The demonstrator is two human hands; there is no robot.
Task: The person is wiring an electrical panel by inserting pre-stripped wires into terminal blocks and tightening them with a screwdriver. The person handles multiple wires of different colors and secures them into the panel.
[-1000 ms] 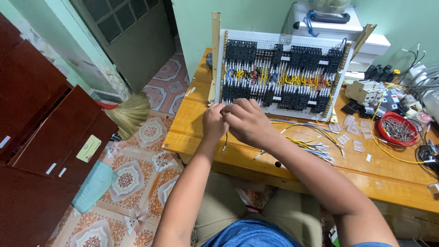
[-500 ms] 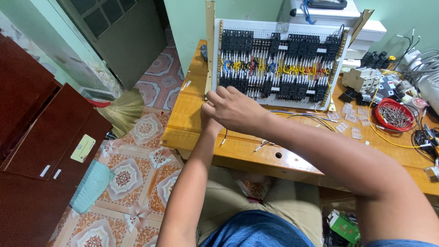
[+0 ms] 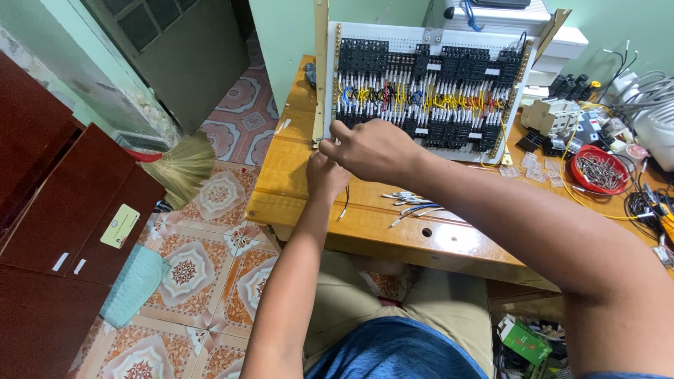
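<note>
while the left hand (image 3: 324, 174) is pinching a dark wire (image 3: 345, 201) hanging below its fingers, the right hand's (image 3: 372, 149) curled fingertips are pressing at the relay panel's (image 3: 428, 91) lower-left corner, apparently seating it.

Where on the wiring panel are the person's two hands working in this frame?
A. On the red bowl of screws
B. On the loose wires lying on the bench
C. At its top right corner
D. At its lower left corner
D: the right hand and left hand meet at the lower left corner of the upright wiring panel, away from the red bowl and the loose wires.
</note>
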